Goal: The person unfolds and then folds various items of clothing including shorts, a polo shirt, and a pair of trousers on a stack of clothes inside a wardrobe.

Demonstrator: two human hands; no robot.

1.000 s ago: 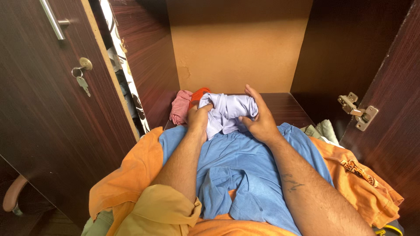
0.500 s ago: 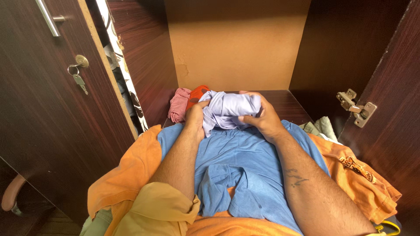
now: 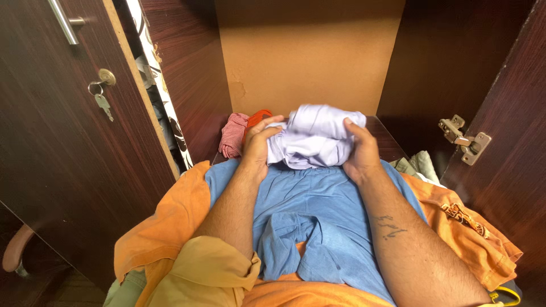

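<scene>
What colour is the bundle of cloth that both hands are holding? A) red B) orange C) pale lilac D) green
C: the left hand and the right hand grip a pale lilac cloth bundle from either side, above the blue garment.

Both forearms reach forward from the lower edge of the view and come closer to each other at the hands. The left hand (image 3: 257, 145) is on the left side, its fingers curled and its thumb pointing inward, closed in a grip. The right hand (image 3: 360, 150) stands opposite, palm turned inward, fingers pressed flat and together. The right forearm is bare and shows a small dark tattoo. The left arm has a yellow sleeve near the elbow.
</scene>
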